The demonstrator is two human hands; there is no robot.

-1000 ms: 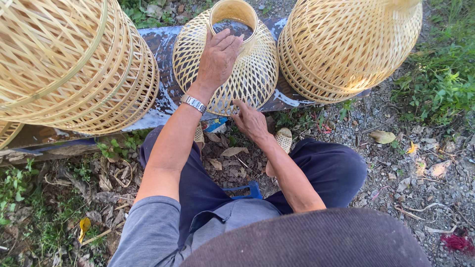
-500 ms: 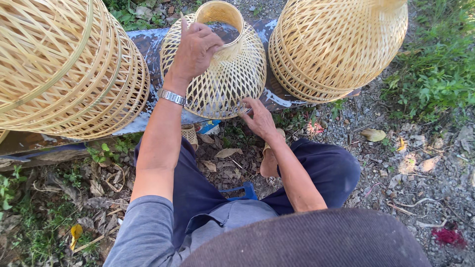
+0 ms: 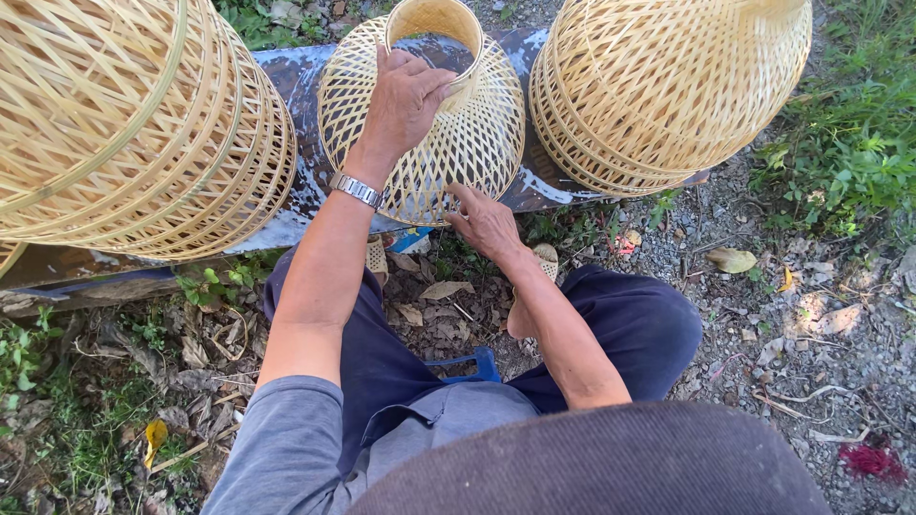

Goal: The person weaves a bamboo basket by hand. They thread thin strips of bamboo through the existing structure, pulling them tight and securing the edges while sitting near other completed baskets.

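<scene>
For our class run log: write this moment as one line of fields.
left hand: grips woven basket neck | right hand: touches lower rim | plank: bears basket

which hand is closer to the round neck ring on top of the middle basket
Left. The left hand grips the neck ring of the middle basket; the right hand touches the basket's lower edge, far from the ring.

pale straw-yellow open lattice on the woven bamboo shade [image 3: 448, 143]; silver wristwatch [image 3: 356, 190]; navy trousers [image 3: 630, 324]; grey shirt [image 3: 286, 448]; red scrap [image 3: 870, 460] on gravel.
</scene>
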